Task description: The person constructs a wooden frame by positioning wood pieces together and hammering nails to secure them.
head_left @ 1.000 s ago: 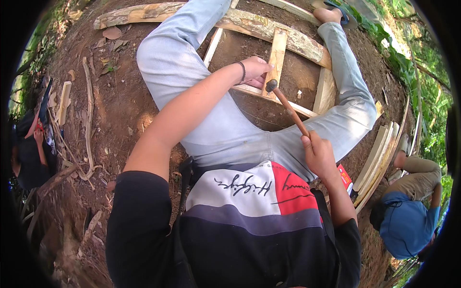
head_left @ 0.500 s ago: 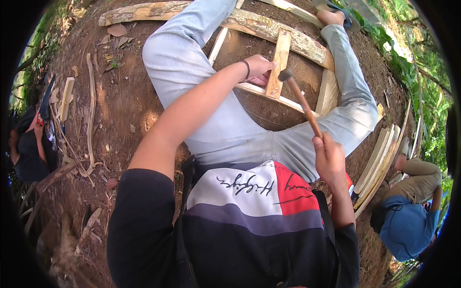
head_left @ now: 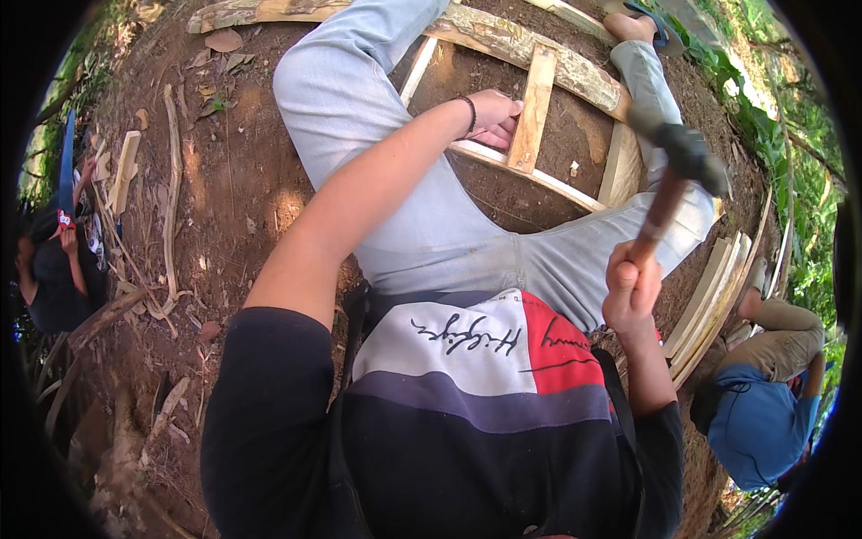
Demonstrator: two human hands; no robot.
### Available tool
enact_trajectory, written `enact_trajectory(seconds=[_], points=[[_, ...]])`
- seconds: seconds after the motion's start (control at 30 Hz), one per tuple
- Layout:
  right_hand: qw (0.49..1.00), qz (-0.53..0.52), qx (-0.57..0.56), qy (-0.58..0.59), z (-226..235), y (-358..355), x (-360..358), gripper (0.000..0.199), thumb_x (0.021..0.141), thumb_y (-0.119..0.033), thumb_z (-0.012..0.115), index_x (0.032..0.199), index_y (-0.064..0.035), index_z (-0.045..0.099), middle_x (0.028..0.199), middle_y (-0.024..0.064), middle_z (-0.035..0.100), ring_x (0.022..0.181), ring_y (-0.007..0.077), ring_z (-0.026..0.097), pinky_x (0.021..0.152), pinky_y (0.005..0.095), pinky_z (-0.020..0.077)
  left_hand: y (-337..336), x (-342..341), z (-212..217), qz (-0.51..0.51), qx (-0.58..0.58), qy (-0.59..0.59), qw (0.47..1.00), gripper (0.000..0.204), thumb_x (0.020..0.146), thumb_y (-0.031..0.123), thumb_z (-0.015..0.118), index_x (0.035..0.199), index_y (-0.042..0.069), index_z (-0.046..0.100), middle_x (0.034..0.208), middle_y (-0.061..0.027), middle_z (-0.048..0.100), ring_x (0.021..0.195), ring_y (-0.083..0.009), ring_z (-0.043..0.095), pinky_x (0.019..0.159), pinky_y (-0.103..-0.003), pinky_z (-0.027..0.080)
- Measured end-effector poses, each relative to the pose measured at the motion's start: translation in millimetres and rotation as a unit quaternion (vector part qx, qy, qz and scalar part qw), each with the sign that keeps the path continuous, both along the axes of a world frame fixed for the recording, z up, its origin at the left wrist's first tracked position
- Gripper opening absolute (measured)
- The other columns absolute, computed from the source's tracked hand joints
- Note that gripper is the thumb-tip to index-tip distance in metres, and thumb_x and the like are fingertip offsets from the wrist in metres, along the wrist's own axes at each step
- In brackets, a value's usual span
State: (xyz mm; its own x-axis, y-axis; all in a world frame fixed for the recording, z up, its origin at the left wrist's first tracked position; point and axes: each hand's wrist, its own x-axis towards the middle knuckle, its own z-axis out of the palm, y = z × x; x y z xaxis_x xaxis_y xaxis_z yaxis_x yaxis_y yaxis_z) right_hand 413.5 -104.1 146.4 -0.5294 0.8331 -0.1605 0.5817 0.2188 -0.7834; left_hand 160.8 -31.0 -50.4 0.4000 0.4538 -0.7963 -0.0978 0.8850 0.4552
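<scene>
My right hand [head_left: 633,292] is wrapped round the wooden handle of a hammer [head_left: 663,208]. The dark hammer head is raised, over my right leg and well apart from the wood. Between my legs on the soil lies a wooden frame [head_left: 579,83] of rough, bark-marked planks. A short flat crosspiece [head_left: 537,101] spans it from the far plank to a thin near rail [head_left: 561,186]. My left hand [head_left: 494,117] rests against the crosspiece's left side with fingers curled. What those fingers hold, if anything, is hidden.
Several cut wooden strips [head_left: 709,310] lie stacked at my right. Beyond them a person in a blue shirt [head_left: 763,422] bends low. At far left another person [head_left: 58,278] holds a blue-bladed saw [head_left: 66,171]. A long crooked stick [head_left: 172,198] lies on the soil.
The hammer head has swung up and to the right, away from the crosspiece. My left hand stays beside the crosspiece, its thumb and fingertips drawn back slightly from the top face.
</scene>
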Motion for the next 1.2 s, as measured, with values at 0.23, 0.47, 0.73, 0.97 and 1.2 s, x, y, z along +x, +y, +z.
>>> enact_trajectory(seconds=[0.23,0.47,0.73,0.97,1.2], points=[[0.989,0.017,-0.071,-0.125,17,14,-12,0.036,0.097,-0.032,0.043,0.079,-0.0006,0.046,0.054,0.0156,0.048,0.049,0.0382,0.053,0.048,0.0408,0.0399,-1,-5,-17,0.003,0.0,0.048,0.999,0.041,0.099,0.035,0.038,0.115,0.001,0.054,0.102,-0.0148,0.063,0.089,-0.0241,0.064,0.081,-0.036,0.052],[0.934,0.115,-0.075,-0.329,-36,-22,7,0.032,0.096,-0.028,0.046,0.08,-0.0005,0.051,0.066,0.0251,0.057,0.063,0.0444,0.056,0.051,0.0479,0.04,5,-4,-15,-0.009,-0.009,0.086,0.996,0.044,0.099,0.034,0.032,0.116,-0.001,0.053,0.108,-0.0151,0.062,0.088,-0.0233,0.061,0.077,-0.036,0.051],[0.97,-0.162,-0.18,0.012,-45,-2,-6,0.037,0.099,-0.033,0.044,0.083,-0.001,0.051,0.058,0.0045,0.045,0.052,0.0141,0.043,0.049,0.0303,0.0351,-1,-8,-5,0.022,0.017,-0.005,1.0,0.058,0.094,0.049,0.045,0.12,-0.004,0.049,0.109,-0.0174,0.06,0.096,-0.0242,0.062,0.083,-0.034,0.053],[0.89,-0.355,-0.229,0.169,-83,-2,6,0.037,0.099,-0.037,0.045,0.08,-0.0055,0.051,0.062,-0.0052,0.041,0.055,0.0032,0.036,0.048,0.0219,0.0303,-1,1,0,0.005,0.01,-0.069,0.998,0.031,0.092,0.025,0.059,0.112,0.001,0.054,0.106,-0.0128,0.063,0.093,-0.023,0.065,0.087,-0.035,0.053],[0.934,-0.335,-0.107,0.068,-98,22,-13,0.032,0.09,-0.029,0.053,0.08,0.0006,0.051,0.069,0.0213,0.056,0.067,0.0369,0.057,0.063,0.0433,0.044,-7,-2,-5,-0.02,0.02,-0.038,0.999,0.027,0.093,0.023,0.058,0.112,0.006,0.053,0.102,-0.0089,0.064,0.091,-0.0228,0.066,0.083,-0.037,0.055]])
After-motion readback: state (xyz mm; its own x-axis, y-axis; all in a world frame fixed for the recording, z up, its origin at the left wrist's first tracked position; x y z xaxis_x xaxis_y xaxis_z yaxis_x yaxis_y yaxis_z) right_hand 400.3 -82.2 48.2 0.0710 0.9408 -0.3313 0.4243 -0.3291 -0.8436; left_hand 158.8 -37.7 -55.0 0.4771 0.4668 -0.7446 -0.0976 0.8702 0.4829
